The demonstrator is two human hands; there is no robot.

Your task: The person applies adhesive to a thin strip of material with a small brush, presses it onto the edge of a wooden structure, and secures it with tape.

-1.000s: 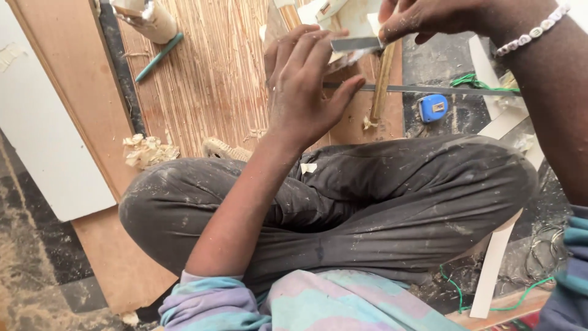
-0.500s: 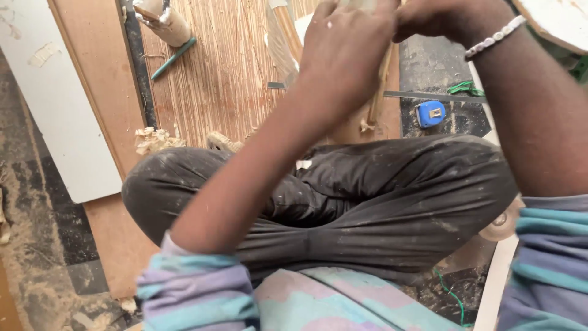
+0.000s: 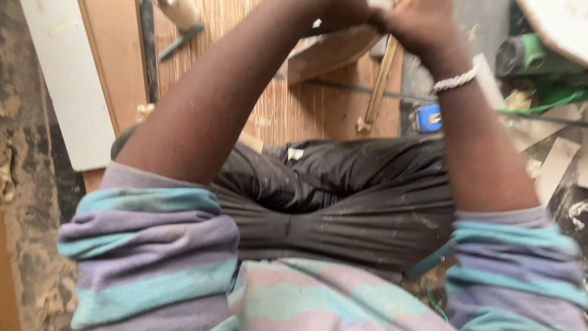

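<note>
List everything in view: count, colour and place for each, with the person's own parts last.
wooden piece: one, pale brown, top centre, under both hands
wooden stick: one, tan, leaning below the right hand
tape measure: one, blue, right of centre on the floor
white board: one, white, far left
wooden board: one, brown, upper left
bottle: one, cream, top left, mostly cut off
green hose: one, green, upper right
bracelet: one, white, on the right wrist
left hand: one, top centre, on the wooden piece
right hand: one, top centre, beside the left hand
</note>
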